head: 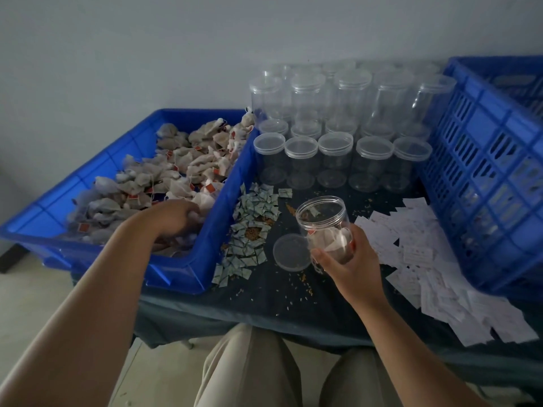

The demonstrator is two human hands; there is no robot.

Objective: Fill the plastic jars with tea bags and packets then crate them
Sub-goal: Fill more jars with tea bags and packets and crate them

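Table (293, 306), dark-covered: bore all the items below.
Blue bin (202, 268), at left: was heaped with tea bags (176, 165). The left hand (174, 218) was sunk among them with its fingers buried, so its grip could not be told.
Blue crate (484, 160), at right: latticed walls.
Lidded jars (335, 148), clear: stood in rows at the back.
White packets (426, 259): were spread beside the crate.
Printed packets (252, 230): were strewn beside the bin.
Open jar (320, 221): tilted and part-filled with tea bags, clasped above the table in the curled fingers of the right hand (349, 259).
Loose lid (291, 252): lay flat just beside the jar.
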